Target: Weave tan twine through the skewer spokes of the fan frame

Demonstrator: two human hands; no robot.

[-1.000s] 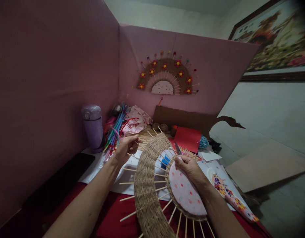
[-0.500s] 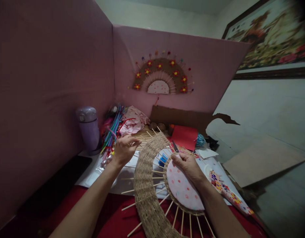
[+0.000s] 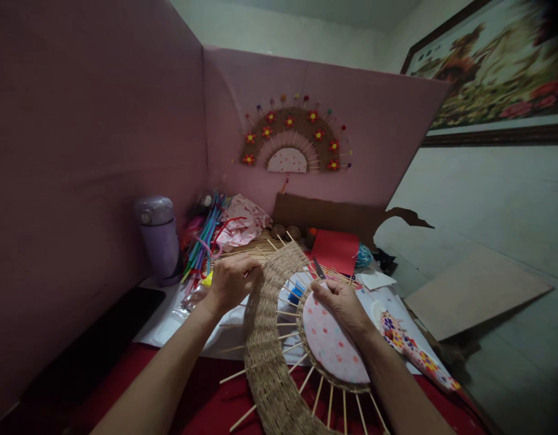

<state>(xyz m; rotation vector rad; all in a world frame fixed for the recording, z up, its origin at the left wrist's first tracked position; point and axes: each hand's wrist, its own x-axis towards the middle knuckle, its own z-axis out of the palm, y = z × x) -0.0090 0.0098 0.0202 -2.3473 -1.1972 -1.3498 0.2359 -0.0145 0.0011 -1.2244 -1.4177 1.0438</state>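
Observation:
A half-round fan-shaped craft lies in front of me: a woven straw band [image 3: 265, 338] over radiating wooden sticks [image 3: 285, 314] around a pink dotted disc [image 3: 328, 344]. My left hand [image 3: 231, 281] is closed on the outer edge of the woven band, fingers curled over it. My right hand [image 3: 340, 302] rests on the top rim of the pink disc with its fingers pinched together there; what they pinch is too small to make out.
A finished fan with red flowers [image 3: 292, 136] hangs on the pink partition. A purple bottle [image 3: 157, 238], coloured pipe cleaners [image 3: 202, 238], pink cloth [image 3: 243, 220], red paper [image 3: 336, 251], brown cardboard [image 3: 342, 214] and a patterned cone [image 3: 415, 353] crowd the table.
My left hand has moved right from the outer stick tips onto the edge of the woven band and closed on it. My right hand has stayed at the disc's rim.

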